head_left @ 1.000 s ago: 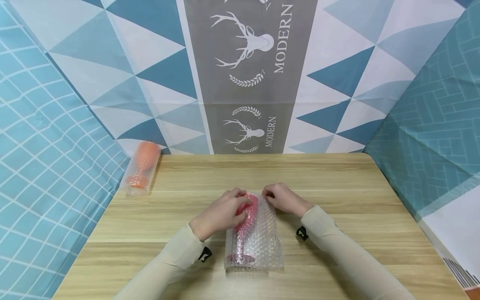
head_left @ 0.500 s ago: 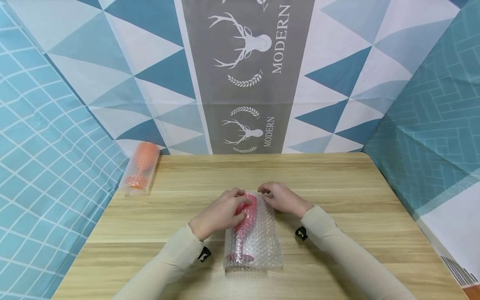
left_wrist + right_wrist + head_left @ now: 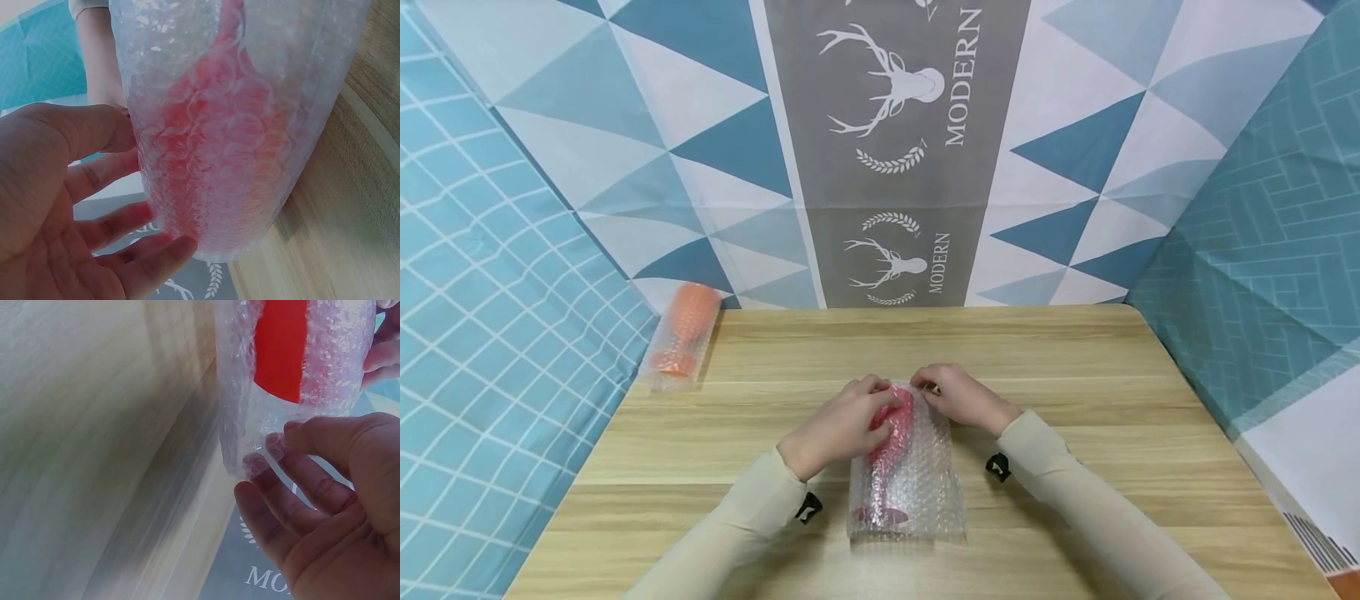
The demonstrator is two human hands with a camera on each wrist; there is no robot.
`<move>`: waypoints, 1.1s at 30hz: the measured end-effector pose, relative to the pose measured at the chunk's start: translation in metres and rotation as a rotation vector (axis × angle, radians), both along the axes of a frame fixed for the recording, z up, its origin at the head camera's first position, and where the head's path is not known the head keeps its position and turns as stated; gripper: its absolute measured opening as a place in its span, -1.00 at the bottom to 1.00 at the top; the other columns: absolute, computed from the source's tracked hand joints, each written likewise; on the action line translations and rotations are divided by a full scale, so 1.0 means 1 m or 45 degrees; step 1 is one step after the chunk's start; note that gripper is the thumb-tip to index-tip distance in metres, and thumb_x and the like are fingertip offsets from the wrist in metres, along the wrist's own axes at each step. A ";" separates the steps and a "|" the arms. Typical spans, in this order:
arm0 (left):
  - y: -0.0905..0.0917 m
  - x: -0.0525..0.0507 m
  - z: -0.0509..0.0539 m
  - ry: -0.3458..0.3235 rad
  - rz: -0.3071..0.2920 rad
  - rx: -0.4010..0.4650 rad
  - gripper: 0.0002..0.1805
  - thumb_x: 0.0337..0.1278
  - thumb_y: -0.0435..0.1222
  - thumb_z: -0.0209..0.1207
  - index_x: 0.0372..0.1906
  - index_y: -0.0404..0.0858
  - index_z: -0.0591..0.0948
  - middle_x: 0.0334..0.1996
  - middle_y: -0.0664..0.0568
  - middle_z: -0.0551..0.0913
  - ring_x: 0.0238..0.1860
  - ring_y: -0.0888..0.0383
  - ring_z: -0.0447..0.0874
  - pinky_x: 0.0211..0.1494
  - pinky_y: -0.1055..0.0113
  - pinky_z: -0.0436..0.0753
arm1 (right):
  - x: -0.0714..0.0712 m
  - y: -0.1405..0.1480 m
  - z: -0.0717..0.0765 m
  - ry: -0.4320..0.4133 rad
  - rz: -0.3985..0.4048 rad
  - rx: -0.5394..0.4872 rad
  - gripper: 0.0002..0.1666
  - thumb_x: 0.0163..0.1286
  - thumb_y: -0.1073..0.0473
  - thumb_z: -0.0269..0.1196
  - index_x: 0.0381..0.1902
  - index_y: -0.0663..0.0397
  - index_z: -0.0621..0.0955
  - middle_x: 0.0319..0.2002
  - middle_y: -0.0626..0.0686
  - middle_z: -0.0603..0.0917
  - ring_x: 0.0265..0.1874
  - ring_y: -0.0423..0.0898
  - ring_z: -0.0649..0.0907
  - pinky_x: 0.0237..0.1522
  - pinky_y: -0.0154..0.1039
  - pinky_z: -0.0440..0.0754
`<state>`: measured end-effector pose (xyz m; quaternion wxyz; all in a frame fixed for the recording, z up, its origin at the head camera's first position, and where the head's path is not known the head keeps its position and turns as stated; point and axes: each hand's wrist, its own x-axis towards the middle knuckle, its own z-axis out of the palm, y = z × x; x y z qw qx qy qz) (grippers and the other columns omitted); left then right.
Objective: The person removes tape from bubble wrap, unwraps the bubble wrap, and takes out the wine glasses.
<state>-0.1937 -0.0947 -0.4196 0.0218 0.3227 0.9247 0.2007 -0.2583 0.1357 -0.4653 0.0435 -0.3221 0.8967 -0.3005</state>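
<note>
A pink goblet point(image 3: 887, 454) lies inside a clear bubble wrap bag point(image 3: 934, 487) at the near middle of the table, bowl end away from me. My left hand point(image 3: 835, 429) rests over the bowl, thumb and fingers curled against its side through the wrap. At the bag's far edge my right hand point(image 3: 966, 398) pinches the bubble wrap between thumb and fingertips. The right wrist view shows the bag's mouth parted there, with the red bowl point(image 3: 281, 350) seen inside. In the left wrist view, bubbles blur the bowl point(image 3: 212, 137).
An orange goblet point(image 3: 688, 321) in its own bubble wrap lies at the table's far left corner, next to the tiled blue cloth point(image 3: 512, 292). A patterned cloth point(image 3: 887, 167) hangs behind the wooden table point(image 3: 1037, 346).
The right hand has shifted slightly left along the bag's far edge, its fingers loosening and then closing on the wrap again. The left hand stays in place on the bowl.
</note>
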 end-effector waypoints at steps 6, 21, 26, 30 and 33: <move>-0.001 0.000 0.000 -0.021 0.017 0.000 -0.57 0.28 -0.27 0.27 0.24 -0.20 0.67 0.25 -0.22 0.56 0.22 -0.21 0.57 0.30 -0.02 0.63 | -0.001 0.001 -0.003 0.000 -0.011 -0.006 -0.81 0.45 0.38 0.25 -0.05 0.15 0.73 -0.10 0.11 0.79 -0.13 -0.05 0.76 -0.01 -0.21 0.76; -0.001 0.000 -0.001 0.021 -0.002 0.003 -0.60 0.27 -0.27 0.27 0.20 -0.18 0.68 0.24 -0.23 0.57 0.20 -0.21 0.58 0.29 -0.04 0.63 | -0.005 0.004 -0.006 -0.048 -0.053 -0.043 -0.84 0.46 0.35 0.25 -0.16 0.08 0.75 -0.24 0.01 0.79 -0.28 -0.21 0.70 -0.18 -0.35 0.70; -0.001 0.000 0.000 0.027 -0.008 0.009 -0.60 0.27 -0.27 0.28 0.20 -0.18 0.69 0.23 -0.23 0.57 0.20 -0.21 0.58 0.29 -0.04 0.63 | -0.006 0.006 -0.008 -0.059 -0.069 -0.052 -0.85 0.48 0.34 0.24 -0.16 0.07 0.74 -0.23 0.01 0.79 -0.28 -0.21 0.70 -0.18 -0.34 0.70; -0.002 -0.001 0.000 0.010 -0.011 0.014 -0.61 0.28 -0.26 0.28 0.20 -0.17 0.68 0.24 -0.23 0.57 0.22 -0.21 0.57 0.30 -0.05 0.62 | -0.007 0.007 -0.009 -0.069 -0.076 -0.056 -0.85 0.48 0.33 0.24 -0.15 0.05 0.74 -0.22 0.00 0.79 -0.25 -0.20 0.71 -0.15 -0.33 0.71; -0.004 -0.002 0.000 -0.002 -0.009 0.010 -0.60 0.28 -0.26 0.28 0.21 -0.17 0.68 0.24 -0.22 0.56 0.23 -0.20 0.57 0.32 -0.04 0.60 | -0.008 0.007 -0.010 -0.081 -0.076 -0.063 -0.85 0.49 0.32 0.24 -0.14 0.06 0.74 -0.22 0.00 0.79 -0.27 -0.21 0.70 -0.17 -0.33 0.71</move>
